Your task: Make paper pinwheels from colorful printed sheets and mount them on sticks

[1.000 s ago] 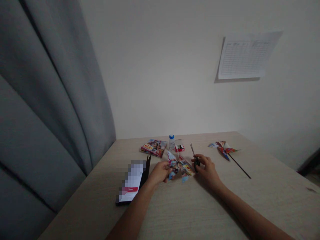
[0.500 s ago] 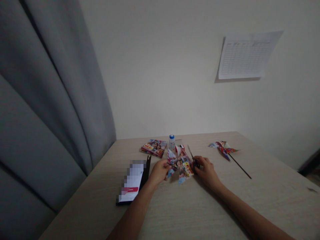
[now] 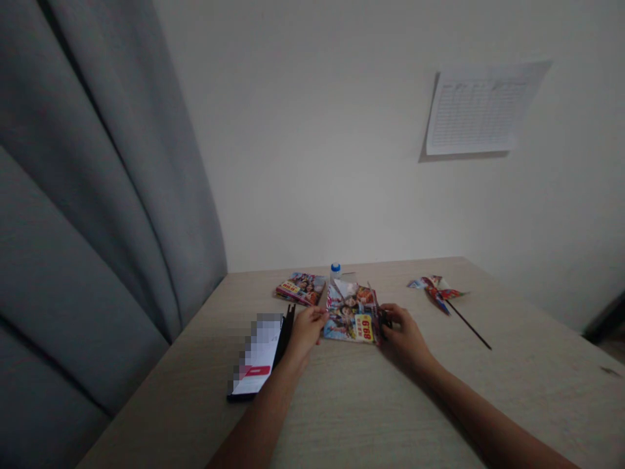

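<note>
My left hand pinches the left edge of a square printed paper with a colourful picture and a yellow price patch. The paper is spread nearly flat above the table, its printed side facing me. At its right edge, my right hand is closed around dark-handled scissors; the paper and fingers hide most of the blades. Behind the paper stands a small bottle with a blue cap, its lower part covered. A stack of similar printed papers lies to the back left.
Left of my left forearm is a phone with a lit, partly pixelated screen, and dark sticks lie beside it. A finished paper pinwheel on a dark stick rests at the right. A grey curtain hangs along the left side.
The paper, earlier splayed into separate pointed flaps, now looks like a flat square. My left hand has shifted slightly left. The scissors' blades are now more covered.
</note>
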{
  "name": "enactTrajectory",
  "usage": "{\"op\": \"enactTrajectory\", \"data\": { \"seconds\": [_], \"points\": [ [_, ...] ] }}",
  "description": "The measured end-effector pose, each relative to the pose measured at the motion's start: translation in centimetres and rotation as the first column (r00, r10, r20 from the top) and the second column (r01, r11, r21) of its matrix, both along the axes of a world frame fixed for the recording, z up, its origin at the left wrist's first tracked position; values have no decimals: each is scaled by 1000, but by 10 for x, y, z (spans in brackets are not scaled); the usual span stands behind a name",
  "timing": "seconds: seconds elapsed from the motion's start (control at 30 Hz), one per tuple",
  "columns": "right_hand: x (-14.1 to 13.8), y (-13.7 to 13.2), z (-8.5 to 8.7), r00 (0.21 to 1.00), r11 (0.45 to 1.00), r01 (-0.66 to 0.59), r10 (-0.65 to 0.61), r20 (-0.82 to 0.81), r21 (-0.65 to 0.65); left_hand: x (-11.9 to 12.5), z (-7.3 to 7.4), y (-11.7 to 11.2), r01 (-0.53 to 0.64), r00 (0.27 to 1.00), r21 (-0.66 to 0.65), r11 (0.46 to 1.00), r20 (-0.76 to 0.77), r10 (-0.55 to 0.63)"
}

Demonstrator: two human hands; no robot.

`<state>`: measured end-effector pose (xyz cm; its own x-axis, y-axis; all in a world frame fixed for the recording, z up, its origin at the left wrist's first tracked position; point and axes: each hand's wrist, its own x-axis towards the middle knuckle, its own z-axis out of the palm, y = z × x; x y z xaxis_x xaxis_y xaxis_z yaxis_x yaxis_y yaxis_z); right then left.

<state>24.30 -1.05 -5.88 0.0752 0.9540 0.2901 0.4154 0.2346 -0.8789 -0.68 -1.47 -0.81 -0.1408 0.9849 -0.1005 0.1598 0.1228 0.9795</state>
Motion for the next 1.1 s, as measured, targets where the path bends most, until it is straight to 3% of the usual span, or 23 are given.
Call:
{"op": "enactTrajectory", "data": {
  "seconds": [0.2, 0.37, 0.5, 0.63, 0.83, 1.1],
  "points": [
    [-4, 0, 4, 981, 1000, 4, -1, -193, 16, 2, 7, -7, 0, 1000, -8, 1000, 23, 1],
    [-1, -2, 10, 968, 998, 4, 10, -252, 55, 6, 8, -9, -37, 999, -83, 996, 34, 40],
    [-2, -3, 13, 959, 999, 48, -41, -282, 19, 8, 8, -12, 85, 995, -149, 985, 65, -76],
    [-5, -7, 16, 961, 998, 58, -56, -271, 2, 9, 8, -16, 176, 983, -109, 978, 72, -169],
    [-8, -10, 18, 976, 997, 57, -46, -211, 45, 10, 6, -14, 110, 988, -74, 991, 116, -101],
    [-11, -7, 5, 993, 999, 12, -8, -116, 31, 9, 5, -8, -10, 985, 14, 1000, 171, 7]
  ]
}}
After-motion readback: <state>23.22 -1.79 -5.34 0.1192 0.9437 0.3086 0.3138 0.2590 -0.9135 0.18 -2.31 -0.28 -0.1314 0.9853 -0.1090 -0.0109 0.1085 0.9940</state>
